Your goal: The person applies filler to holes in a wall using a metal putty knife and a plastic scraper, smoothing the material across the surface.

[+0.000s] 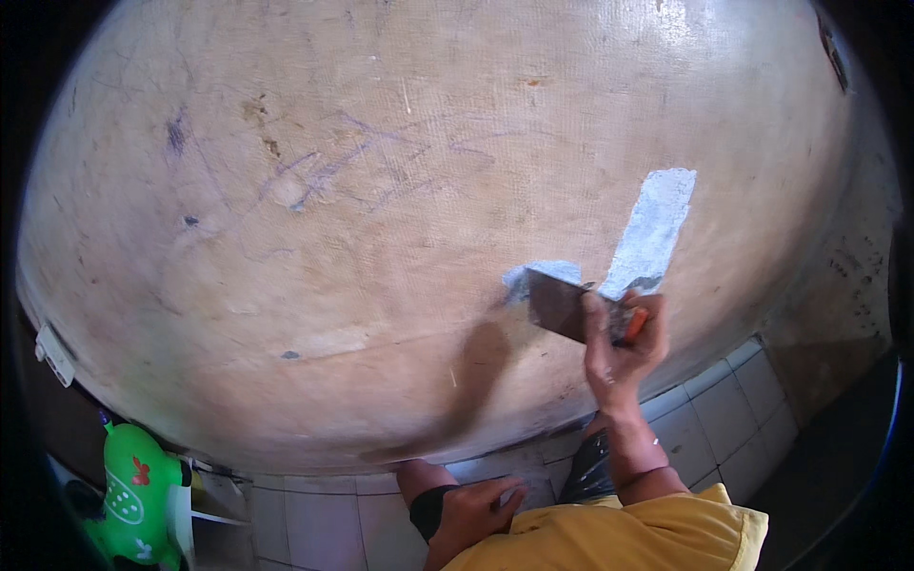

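Observation:
My right hand [624, 338] is closed round a wide metal scraper [557, 305] with an orange handle [636, 325], held against or just over the scuffed beige wall [362, 257]. The blade partly covers a small pale grey-white patch [524, 276]; above and right of the hand runs a longer upright strip of the same filler [652, 219], darker at its lower end. My left hand [486, 504] is low by my leg and yellow shirt, fingers curled; whatever it may hold is too small to make out.
A green inflatable animal toy [133, 485] stands at the lower left, near a pale power socket or strip [57, 357] on the wall. White floor tiles [314, 523] run along the wall's foot. A dark object [838, 457] fills the lower right rim.

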The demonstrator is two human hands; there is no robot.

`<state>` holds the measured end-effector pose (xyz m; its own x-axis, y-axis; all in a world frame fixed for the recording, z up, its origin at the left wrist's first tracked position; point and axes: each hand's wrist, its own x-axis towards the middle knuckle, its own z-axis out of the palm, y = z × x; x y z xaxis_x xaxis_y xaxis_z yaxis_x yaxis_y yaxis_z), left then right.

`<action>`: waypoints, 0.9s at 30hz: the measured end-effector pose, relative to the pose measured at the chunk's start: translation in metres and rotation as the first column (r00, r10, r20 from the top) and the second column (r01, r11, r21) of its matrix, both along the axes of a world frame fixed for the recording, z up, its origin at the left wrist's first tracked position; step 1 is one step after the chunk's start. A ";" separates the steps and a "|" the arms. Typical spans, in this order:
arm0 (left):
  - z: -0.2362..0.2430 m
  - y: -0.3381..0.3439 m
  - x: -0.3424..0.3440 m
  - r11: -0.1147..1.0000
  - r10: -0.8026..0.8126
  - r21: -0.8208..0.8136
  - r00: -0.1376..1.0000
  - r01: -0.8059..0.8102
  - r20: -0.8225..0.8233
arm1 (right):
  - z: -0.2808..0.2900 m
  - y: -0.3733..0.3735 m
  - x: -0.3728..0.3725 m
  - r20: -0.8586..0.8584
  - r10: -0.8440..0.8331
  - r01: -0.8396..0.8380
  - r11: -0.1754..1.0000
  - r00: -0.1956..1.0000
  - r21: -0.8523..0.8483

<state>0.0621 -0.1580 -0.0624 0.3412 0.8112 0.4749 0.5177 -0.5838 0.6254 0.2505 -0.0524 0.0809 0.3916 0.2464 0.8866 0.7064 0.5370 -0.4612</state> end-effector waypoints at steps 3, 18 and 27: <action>-0.006 0.000 -0.004 1.000 0.000 0.023 0.998 -0.001 0.059 | -0.002 0.003 -0.002 -0.008 0.086 -0.086 0.996 0.996 -0.006; 0.032 0.052 0.015 0.998 0.046 -0.056 0.975 -0.034 0.217 | -0.008 -0.013 -0.015 0.012 0.541 -0.505 0.793 0.841 -0.341; 0.057 0.073 0.033 0.996 -0.024 0.088 0.941 -0.006 0.338 | 0.003 -0.013 -0.002 0.067 0.200 -0.183 0.962 0.978 -0.203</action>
